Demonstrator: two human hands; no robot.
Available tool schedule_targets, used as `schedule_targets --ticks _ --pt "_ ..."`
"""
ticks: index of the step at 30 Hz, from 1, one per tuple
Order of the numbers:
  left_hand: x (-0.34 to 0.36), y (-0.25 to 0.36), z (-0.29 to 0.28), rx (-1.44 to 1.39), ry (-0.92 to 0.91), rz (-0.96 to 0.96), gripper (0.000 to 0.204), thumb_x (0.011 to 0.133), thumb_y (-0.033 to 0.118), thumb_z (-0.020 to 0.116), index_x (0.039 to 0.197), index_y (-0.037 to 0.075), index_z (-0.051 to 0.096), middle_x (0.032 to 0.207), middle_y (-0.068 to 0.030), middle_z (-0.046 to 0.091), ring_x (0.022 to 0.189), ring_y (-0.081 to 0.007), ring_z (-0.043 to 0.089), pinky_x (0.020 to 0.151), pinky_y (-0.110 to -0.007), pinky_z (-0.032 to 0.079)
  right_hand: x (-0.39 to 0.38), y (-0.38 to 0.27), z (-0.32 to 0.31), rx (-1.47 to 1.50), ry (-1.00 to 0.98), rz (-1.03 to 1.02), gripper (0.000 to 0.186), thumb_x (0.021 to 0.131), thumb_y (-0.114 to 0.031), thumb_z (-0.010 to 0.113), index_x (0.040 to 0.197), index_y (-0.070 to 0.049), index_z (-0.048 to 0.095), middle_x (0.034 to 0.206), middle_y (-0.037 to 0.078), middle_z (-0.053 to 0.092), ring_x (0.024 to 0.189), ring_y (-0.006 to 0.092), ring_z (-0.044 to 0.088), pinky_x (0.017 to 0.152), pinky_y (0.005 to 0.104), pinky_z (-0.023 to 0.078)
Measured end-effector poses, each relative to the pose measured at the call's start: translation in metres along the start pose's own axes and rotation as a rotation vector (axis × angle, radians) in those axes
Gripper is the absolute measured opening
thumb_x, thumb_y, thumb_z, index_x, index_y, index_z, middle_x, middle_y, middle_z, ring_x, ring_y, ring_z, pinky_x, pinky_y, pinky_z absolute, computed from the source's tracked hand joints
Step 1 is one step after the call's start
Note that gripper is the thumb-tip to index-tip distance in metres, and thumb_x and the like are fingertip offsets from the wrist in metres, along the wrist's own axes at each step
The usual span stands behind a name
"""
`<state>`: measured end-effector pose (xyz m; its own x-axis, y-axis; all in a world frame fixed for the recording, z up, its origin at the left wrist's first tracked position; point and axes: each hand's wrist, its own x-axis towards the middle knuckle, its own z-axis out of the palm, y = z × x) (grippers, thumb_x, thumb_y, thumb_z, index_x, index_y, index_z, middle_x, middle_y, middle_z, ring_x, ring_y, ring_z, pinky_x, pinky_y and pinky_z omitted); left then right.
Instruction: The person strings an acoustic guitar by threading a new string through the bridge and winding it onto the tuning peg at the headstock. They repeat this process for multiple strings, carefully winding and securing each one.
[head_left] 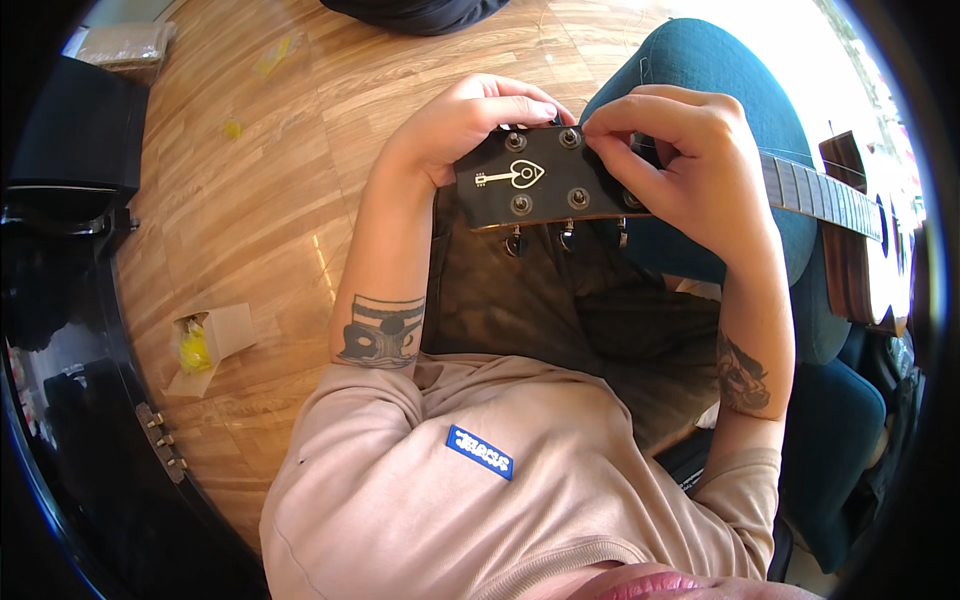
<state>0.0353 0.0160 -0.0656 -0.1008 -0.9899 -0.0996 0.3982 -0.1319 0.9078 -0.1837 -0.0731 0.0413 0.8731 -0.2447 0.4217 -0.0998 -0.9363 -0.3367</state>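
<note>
A guitar lies across my lap, its black headstock [600,185] with a pale heart-and-guitar inlay between my hands. Metal tuning posts [521,204] stand on its face, and tuning pegs [568,238] stick out along the near edge. At the far edge, my left hand [480,112] closes thumb and fingers about a dark tuning peg [557,121], mostly covered. My right hand [690,140] is pinched beside the far-row post, its palm over the neck end; what its fingertips hold is too small to tell. The fretted neck [825,193] runs right toward the guitar body [882,290].
A teal padded seat [735,75] supports the neck, with thin strings near it. On the wooden floor at left sits an opened small carton [228,330] with yellow stuff inside. Glossy black furniture [70,330] lines the left side. A dark rounded object [420,12] is at the top.
</note>
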Motion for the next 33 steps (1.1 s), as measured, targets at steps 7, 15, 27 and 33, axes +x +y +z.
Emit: schedule_targets --ticks 7,15,27,33 --pt "0.005 -0.001 -0.005 -0.142 -0.051 -0.054 0.023 0.097 0.015 0.074 0.113 -0.001 0.075 0.100 -0.0086 0.078 0.084 -0.0105 0.075 0.075 -0.024 0.061 -0.001 0.004 0.001 0.055 0.036 -0.073 0.010 0.086 -0.003 0.080 0.095 -0.004 0.080 0.082 0.005 0.073 0.054 0.0094 0.051 0.050 0.0259 0.038" --pt "0.044 -0.001 -0.021 0.131 -0.247 0.043 0.021 0.095 0.016 0.077 0.110 0.001 0.075 0.098 -0.0048 0.076 0.080 -0.0068 0.070 0.074 -0.020 0.057 -0.001 0.002 0.000 0.002 -0.002 -0.015 0.005 0.085 -0.012 0.076 0.090 -0.012 0.077 0.079 0.007 0.074 0.068 0.0279 0.073 0.063 0.0346 0.057" --pt "0.038 -0.011 -0.031 0.060 -0.289 0.088 0.023 0.096 0.018 0.078 0.114 0.003 0.077 0.096 -0.0033 0.078 0.080 -0.0076 0.072 0.072 -0.019 0.056 -0.002 0.006 0.002 0.068 0.033 -0.080 0.009 0.085 -0.002 0.077 0.095 -0.004 0.078 0.079 0.006 0.070 0.055 0.0116 0.053 0.051 0.0261 0.039" --pt "0.050 -0.003 -0.017 0.172 -0.233 0.078 0.021 0.096 0.022 0.079 0.111 0.008 0.078 0.087 0.0040 0.072 0.070 -0.0042 0.062 0.065 -0.018 0.047 0.000 0.004 0.000 0.011 0.034 -0.016 0.007 0.084 -0.012 0.076 0.091 -0.012 0.077 0.080 0.007 0.075 0.070 0.0285 0.073 0.065 0.0362 0.057"
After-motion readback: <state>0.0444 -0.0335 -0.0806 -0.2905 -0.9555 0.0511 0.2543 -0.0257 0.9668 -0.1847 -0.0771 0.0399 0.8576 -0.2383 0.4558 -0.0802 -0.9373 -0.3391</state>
